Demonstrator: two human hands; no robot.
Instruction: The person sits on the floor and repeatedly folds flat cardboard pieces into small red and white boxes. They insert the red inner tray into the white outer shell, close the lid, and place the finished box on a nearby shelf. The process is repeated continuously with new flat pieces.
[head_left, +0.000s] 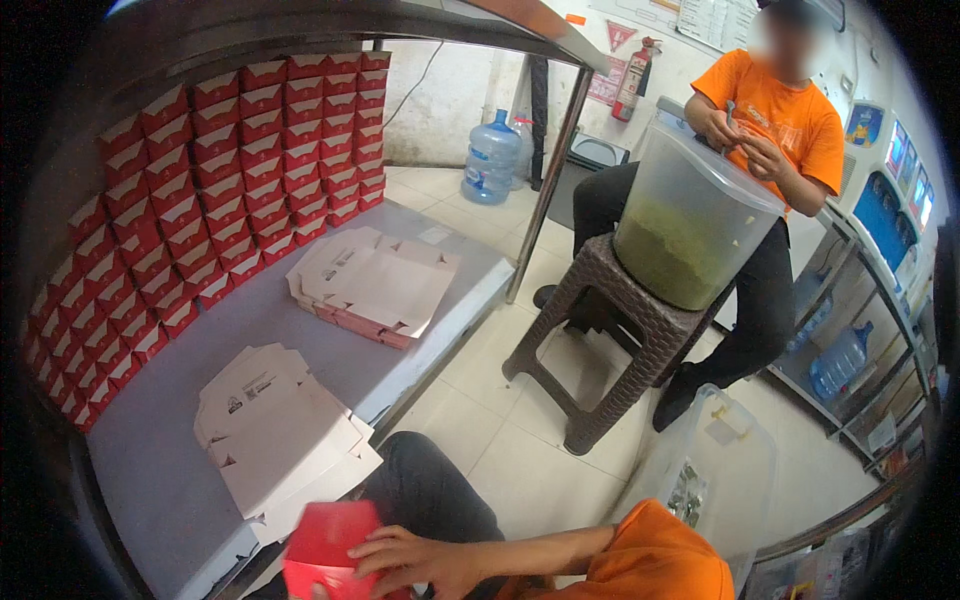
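Low in the view, a red cardboard box (330, 532) is between my hands above my lap. My right hand (425, 562) grips its right side, fingers bent over the edge. Only a small part of my left hand (320, 592) shows at the lower edge, against the near side of the box; most of it is cut off. Just beyond lies a stack of flat, unfolded carton blanks (275, 420), pale inside face up. A second stack of blanks (385, 280) lies farther back on the same grey surface (140, 470).
Folded red boxes (235, 170) form a tall wall at the left. A metal table leg (550, 185) rises beside the surface. At right a person (775, 120) sits behind a brown stool (590, 350) bearing a clear tub (690, 220) of green contents. A translucent bin (745, 490) stands near my right arm.
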